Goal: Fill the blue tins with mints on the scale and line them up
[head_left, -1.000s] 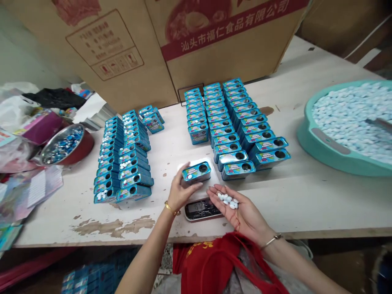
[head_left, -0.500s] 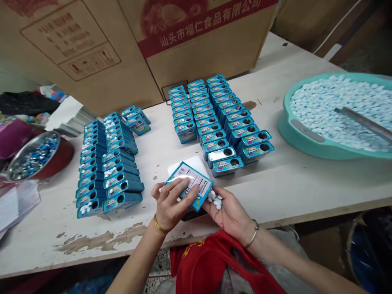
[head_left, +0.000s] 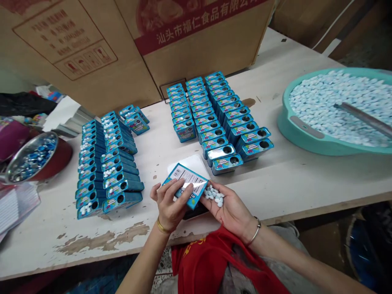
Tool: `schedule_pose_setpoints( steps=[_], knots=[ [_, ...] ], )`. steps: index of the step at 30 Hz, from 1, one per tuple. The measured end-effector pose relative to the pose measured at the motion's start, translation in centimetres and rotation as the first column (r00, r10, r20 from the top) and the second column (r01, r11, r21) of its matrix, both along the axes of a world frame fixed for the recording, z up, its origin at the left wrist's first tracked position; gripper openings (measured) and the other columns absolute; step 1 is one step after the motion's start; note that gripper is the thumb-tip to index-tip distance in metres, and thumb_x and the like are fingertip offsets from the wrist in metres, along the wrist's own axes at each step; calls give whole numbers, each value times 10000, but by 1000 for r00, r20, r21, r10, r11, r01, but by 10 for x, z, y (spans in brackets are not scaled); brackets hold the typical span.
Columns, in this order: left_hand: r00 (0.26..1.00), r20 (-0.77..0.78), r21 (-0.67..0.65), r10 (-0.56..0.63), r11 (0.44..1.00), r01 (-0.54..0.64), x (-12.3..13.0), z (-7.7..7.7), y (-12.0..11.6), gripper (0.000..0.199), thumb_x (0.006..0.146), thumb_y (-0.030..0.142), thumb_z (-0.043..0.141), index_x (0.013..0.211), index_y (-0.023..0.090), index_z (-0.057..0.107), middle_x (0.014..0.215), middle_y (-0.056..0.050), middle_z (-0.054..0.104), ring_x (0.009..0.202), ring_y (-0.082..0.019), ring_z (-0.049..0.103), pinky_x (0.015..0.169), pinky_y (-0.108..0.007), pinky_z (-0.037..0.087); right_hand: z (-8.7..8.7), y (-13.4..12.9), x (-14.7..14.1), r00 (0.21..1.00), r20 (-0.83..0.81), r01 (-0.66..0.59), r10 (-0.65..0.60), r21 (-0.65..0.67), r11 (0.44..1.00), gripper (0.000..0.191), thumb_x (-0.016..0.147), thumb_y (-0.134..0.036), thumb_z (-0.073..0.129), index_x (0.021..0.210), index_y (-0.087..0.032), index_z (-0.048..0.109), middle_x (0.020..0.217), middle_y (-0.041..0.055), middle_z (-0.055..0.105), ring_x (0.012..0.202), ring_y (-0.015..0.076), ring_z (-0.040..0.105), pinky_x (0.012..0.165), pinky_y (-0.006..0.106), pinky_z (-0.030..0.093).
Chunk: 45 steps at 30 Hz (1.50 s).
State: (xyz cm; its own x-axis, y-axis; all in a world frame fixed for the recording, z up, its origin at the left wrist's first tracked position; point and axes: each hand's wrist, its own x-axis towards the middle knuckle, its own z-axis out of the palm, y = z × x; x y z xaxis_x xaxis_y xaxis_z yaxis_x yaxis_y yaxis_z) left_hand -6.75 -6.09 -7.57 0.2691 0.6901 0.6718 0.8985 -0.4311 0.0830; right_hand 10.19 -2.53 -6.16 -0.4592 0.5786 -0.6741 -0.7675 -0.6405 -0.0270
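Observation:
My left hand point(head_left: 173, 200) grips a blue candy tin point(head_left: 189, 179) and holds it tipped on its side, the printed label facing up. The tin's right end rests over my right hand point(head_left: 231, 208), which is cupped with the palm up. In that palm lie several small white candies point(head_left: 216, 195), close against the tin's end. Under the tin is a small white scale point(head_left: 196, 163), its dark front edge mostly hidden by the tin and my hands.
Rows of blue tins point(head_left: 211, 118) with round holes stand behind the scale. More tins point(head_left: 107, 163), some with candies on top, stand at left beside a metal bowl point(head_left: 33, 157) of blue pieces. A turquoise basin point(head_left: 290, 126) of white candies is at right; a large carton point(head_left: 190, 53) stands behind.
More white candies lie in my right palm than before. The tin has moved slightly left with my left hand, and the view has shifted a little.

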Motion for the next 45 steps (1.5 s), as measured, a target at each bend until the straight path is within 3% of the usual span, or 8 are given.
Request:
schedule_pose_setpoints(
  steps=[6, 15, 17, 20, 23, 28, 34, 45],
  knots=[
    [943, 327, -287, 62, 957, 37, -2, -11, 6, 360, 784, 201, 588, 1137, 264, 563, 1101, -59, 629, 1016, -212, 565, 949, -424, 332, -4, -1, 6, 999, 17, 31, -31, 10, 999, 164, 814, -89, 517, 867, -75, 671, 837, 106, 729, 819, 182, 697, 827, 320, 557],
    [681, 694, -476, 235, 859, 188, -6, -34, 27, 413, 754, 319, 677, 1110, 194, 509, 987, -46, 613, 895, -172, 606, 794, -303, 491, -4, -8, 31, 991, 123, -39, 44, -42, 998, 228, 866, -110, 443, 965, -70, 644, 962, 161, 719, 1031, 228, 642, 846, 327, 556],
    [724, 659, -469, 204, 864, 183, -8, -30, 26, 467, 765, 346, 666, 1166, 194, 481, 1054, -68, 600, 963, -191, 596, 833, -326, 487, -5, -11, 34, 992, 119, -42, 48, -49, 998, 230, 863, -108, 449, 980, -63, 641, 979, 174, 715, 1046, 237, 634, 842, 331, 558],
    [842, 513, -314, 167, 949, 3, -3, -12, 13, 625, 728, 362, 702, 1263, 200, 422, 1222, -123, 522, 1149, -258, 497, 944, -415, 424, -7, -16, 36, 993, 104, -59, 64, -53, 997, 234, 854, -107, 464, 997, -53, 641, 1019, 192, 703, 1048, 247, 632, 844, 339, 556],
    [913, 394, -138, 102, 989, -51, 17, 7, -8, 495, 757, 242, 673, 1210, 213, 473, 1091, -91, 559, 1028, -214, 533, 871, -368, 454, -10, -21, 37, 993, 76, -89, 92, -47, 995, 234, 855, -110, 466, 995, -56, 646, 1023, 184, 705, 996, 237, 659, 836, 351, 559],
    [963, 223, -482, -153, 841, 246, 71, 6, -30, 235, 878, 207, 482, 1101, 183, 553, 1012, -81, 586, 852, -162, 554, 722, -279, 473, -22, -33, 43, 993, 17, -117, 119, -59, 991, 208, 867, -137, 478, 932, -101, 672, 779, 66, 744, 642, 136, 697, 598, 227, 580],
    [965, 46, -479, -257, 842, 248, 103, -18, -34, 215, 915, 219, 393, 856, 165, 592, 954, -78, 581, 814, -171, 552, 677, -272, 459, -29, -48, 62, 985, -9, -170, 170, -29, 985, 195, 849, -152, 509, 927, -127, 685, 804, 48, 748, 710, 146, 702, 698, 250, 576],
    [979, 74, -574, -188, 795, 196, 112, -17, -55, 118, 854, 180, 458, 809, 175, 567, 913, -61, 561, 753, -166, 521, 599, -264, 433, -29, -69, 69, 981, -57, -185, 183, -31, 982, 142, 814, -129, 546, 806, -139, 687, 676, 24, 725, 580, 145, 684, 582, 244, 573]
  ],
)
